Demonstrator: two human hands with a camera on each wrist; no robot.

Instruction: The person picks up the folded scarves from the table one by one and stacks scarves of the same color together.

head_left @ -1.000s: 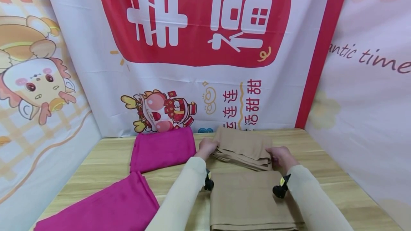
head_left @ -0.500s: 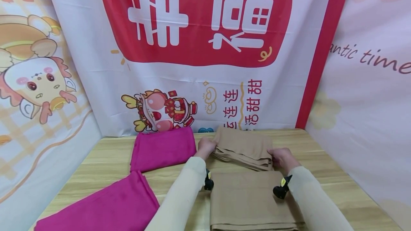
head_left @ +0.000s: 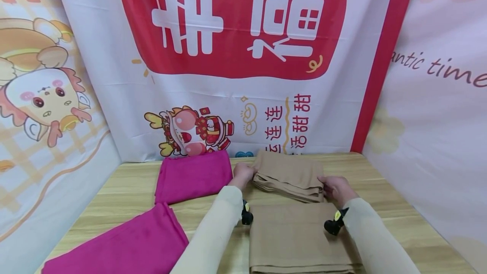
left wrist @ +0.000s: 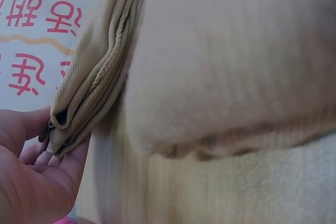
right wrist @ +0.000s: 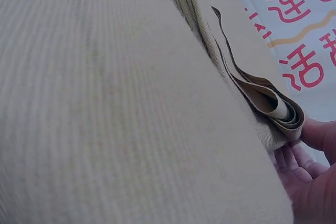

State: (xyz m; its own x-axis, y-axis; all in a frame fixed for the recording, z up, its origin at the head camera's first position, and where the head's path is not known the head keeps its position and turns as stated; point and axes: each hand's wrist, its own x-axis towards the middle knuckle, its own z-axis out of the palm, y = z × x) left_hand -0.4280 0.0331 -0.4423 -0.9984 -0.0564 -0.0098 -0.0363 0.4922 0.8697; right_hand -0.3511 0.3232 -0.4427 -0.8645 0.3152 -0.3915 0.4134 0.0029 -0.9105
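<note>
At the back of the table lies a folded tan cloth (head_left: 287,172), its layered edges facing me. My left hand (head_left: 242,174) pinches its left side; in the left wrist view the thumb (left wrist: 37,121) is at the layered corner of the cloth (left wrist: 94,72), with the fingers beneath. On the opposite side, my right hand (head_left: 336,187) holds the right corner, its thumb (right wrist: 317,132) against the looped folds (right wrist: 278,106) and the other fingers curled under them. Nearer to me, a second folded tan cloth (head_left: 296,236) lies flat below my forearms and fills much of both wrist views.
Two folded magenta cloths lie on the left: one at the back (head_left: 193,176), one at the front (head_left: 121,242). A wooden table (head_left: 380,193) bears everything. A printed white and red banner (head_left: 243,67) rises along its back edge, with printed sheets at both sides.
Both hands have shifted very slightly outward, the left one leftward and the right one rightward, still at the sides of the rear tan cloth. The cloths look nearly unchanged.
</note>
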